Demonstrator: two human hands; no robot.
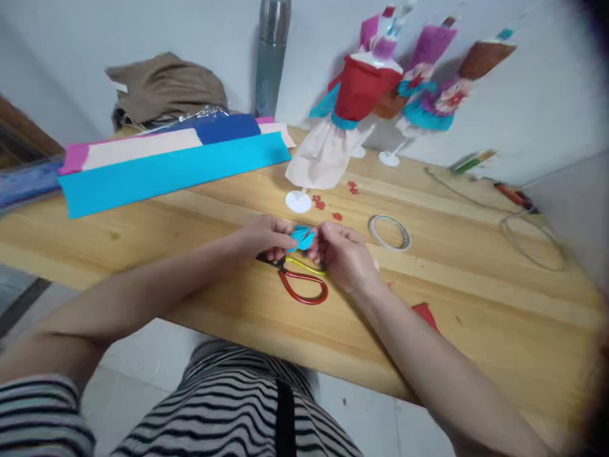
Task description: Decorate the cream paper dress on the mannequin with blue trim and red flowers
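Between my two hands is a small piece of bright blue crepe paper [303, 237], creased and partly covered by the fingers. My left hand [270, 237] pinches its left side. At its right edge, my right hand [343, 252] is closed with the fingertips on the paper. Just below lies a pair of scissors [304, 289] with one red and one yellow handle, its dark blades partly under my left hand. Beyond the hands stands a small dress form [364, 95] with a red paper top, a blue waistband and a pale skirt on a white round base.
Folded crepe paper strips [176, 170] lie at the back left, near a brown cloth [166, 89] and a tall bottle [272, 63]. Other dressed forms [431, 105] stand behind. A tape roll [390, 233], red scraps [337, 216] and a cord [533, 247] lie rightward.
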